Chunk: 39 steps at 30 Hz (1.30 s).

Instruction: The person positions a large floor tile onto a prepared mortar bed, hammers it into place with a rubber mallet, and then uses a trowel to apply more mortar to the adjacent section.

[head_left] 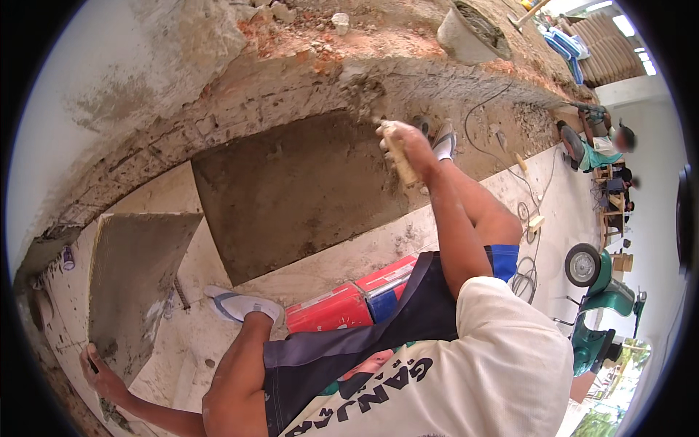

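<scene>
My left hand (106,380) is closed on the near lower corner of a large tile (138,280). The tile stands tilted up, its face grey with mortar; something small and dark shows at my fingers. My right hand (413,151) grips the pale wooden handle of a trowel (402,162). Its blade cannot be told from the lumpy mortar (366,93) at the rough ledge beyond. Between my hands lies a rectangular bed of wet brown mortar (298,193), bordered by pale floor tiles (207,244). My feet, in white and grey slippers, stand at either end of it.
A red box (331,309) lies beneath me. On the raised rubble ledge stands a mortar bucket (473,35). Another wooden-handled tool (521,162) and a cable (535,251) lie at right. Farther right are a green scooter (601,291) and a seated person (601,142).
</scene>
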Motion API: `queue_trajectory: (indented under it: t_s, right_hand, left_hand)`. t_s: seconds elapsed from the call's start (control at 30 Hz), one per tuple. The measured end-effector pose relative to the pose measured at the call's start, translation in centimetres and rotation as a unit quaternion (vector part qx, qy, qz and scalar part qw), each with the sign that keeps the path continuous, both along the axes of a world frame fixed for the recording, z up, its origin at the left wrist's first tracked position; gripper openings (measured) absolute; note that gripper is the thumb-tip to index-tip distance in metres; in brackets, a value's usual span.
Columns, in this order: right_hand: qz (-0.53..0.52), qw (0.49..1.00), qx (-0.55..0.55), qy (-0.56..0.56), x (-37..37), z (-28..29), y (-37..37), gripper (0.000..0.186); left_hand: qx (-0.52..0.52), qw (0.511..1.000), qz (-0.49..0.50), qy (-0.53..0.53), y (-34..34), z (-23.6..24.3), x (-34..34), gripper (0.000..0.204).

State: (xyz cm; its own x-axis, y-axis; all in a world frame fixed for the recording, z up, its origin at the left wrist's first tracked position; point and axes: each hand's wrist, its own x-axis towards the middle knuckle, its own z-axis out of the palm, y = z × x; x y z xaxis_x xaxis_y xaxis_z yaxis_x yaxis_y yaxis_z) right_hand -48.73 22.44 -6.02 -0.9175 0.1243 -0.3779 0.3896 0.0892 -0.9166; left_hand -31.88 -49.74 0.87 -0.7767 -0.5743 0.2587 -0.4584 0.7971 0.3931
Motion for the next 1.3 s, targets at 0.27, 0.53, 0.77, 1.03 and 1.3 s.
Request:
queue_trajectory:
  t_s: [0.27, 0.53, 0.77, 1.03, 1.3]
  right_hand:
    - [-0.237, 0.948, 0.159, 0.141, -7.5, 16.0, 15.8, 0.044]
    - [-0.301, 0.703, 0.640, 0.078, -15.9, 15.4, 28.7, 0.063]
    - [-0.244, 0.916, 0.318, 0.010, -4.0, -5.6, 10.0, 0.047]
    - [-0.089, 0.862, 0.468, -0.172, -2.7, -19.1, 6.2, 0.047]
    - [-0.057, 0.866, 0.464, -0.175, -4.4, -23.8, 0.0, 0.037]
  left_hand:
    - [-0.053, 0.994, -0.048, 0.081, 1.7, 1.4, -1.7, 0.054]
    - [-0.032, 0.998, -0.052, 0.021, -1.0, 0.3, -0.7, 0.052]
    - [-0.052, 0.998, -0.025, 0.023, 0.1, 1.2, -0.6, 0.052]
    - [-0.045, 0.999, -0.021, -0.008, -1.3, 0.5, 0.0, 0.055]
    - [-0.032, 0.999, 0.000, 0.013, -0.6, 0.1, 1.0, 0.060]
